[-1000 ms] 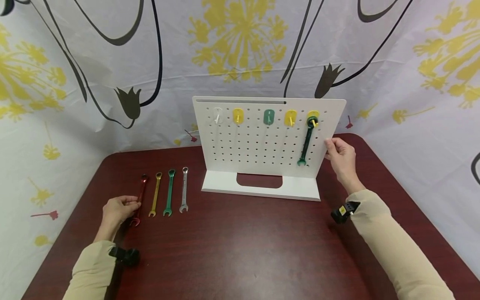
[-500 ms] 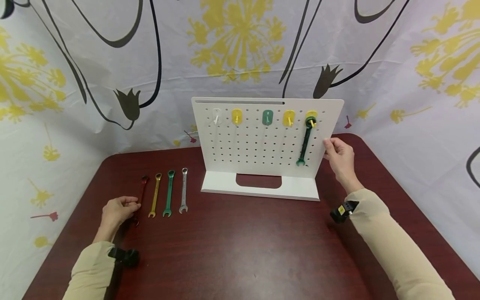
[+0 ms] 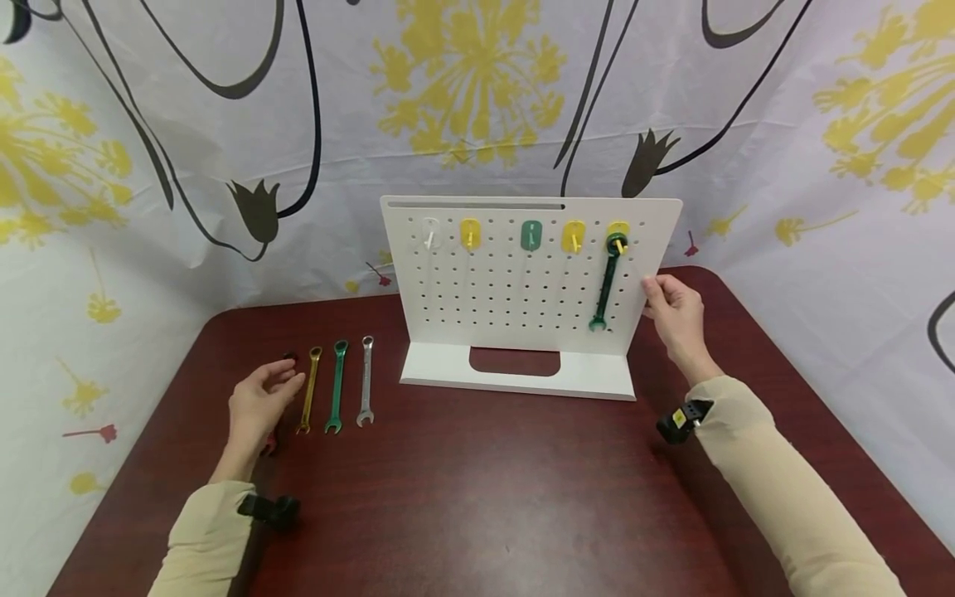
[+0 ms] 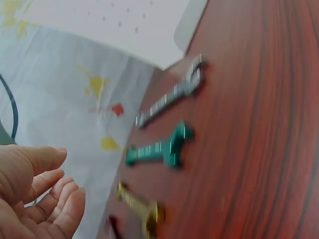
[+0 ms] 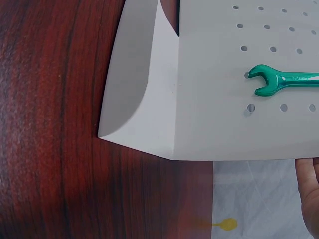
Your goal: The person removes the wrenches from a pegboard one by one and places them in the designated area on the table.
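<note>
A white pegboard (image 3: 515, 290) stands on the table (image 3: 485, 497) with a row of coloured hooks along its top. A dark green wrench (image 3: 606, 286) hangs from the rightmost yellow hook; its open end (image 5: 284, 82) shows in the right wrist view. My right hand (image 3: 667, 311) holds the board's right edge. A red wrench (image 3: 269, 446), a yellow wrench (image 3: 308, 390), a green wrench (image 3: 336, 385) and a silver wrench (image 3: 366, 380) lie side by side at the left. My left hand (image 3: 261, 402) hovers over the red wrench, fingers relaxed and palm empty (image 4: 35, 194).
A flower-printed cloth (image 3: 149, 166) walls in the table at the back and on both sides. The pegboard's white foot (image 3: 515, 373) juts forward onto the table. The table's left and right edges run close behind my arms.
My left hand has lifted off the red wrench, opened and shifted right and forward. The right hand stays at the board's edge.
</note>
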Demonstrator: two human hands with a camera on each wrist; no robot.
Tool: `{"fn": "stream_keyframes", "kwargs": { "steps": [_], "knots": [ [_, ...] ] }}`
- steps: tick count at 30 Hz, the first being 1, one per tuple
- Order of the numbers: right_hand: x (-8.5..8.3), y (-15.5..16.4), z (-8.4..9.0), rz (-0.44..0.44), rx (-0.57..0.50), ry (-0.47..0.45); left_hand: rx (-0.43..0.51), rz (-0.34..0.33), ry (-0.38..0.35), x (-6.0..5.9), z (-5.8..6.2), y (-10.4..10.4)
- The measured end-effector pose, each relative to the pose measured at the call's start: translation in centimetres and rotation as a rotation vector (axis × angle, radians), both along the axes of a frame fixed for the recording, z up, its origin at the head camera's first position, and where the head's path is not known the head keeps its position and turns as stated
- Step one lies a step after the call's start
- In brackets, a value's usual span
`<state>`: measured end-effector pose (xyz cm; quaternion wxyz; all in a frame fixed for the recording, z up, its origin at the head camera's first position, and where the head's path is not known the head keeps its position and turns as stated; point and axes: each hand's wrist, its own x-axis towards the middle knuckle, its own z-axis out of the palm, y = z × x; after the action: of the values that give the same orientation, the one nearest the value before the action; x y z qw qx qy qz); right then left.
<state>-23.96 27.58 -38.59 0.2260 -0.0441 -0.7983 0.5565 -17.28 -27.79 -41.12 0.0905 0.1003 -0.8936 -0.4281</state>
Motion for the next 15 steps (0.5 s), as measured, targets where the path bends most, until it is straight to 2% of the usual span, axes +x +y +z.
{"fn": "stream_keyframes", "kwargs": {
  "steps": [6,15],
  "knots": [
    [0.1,0.0,-0.1,-0.002,0.01,0.014,0.136,-0.044,0.077,-0.2,0.3,2.9],
    [0.3,-0.1,0.0,0.005,0.017,0.041,0.332,-0.15,0.199,-0.1,1.3,7.2]
  ]
}}
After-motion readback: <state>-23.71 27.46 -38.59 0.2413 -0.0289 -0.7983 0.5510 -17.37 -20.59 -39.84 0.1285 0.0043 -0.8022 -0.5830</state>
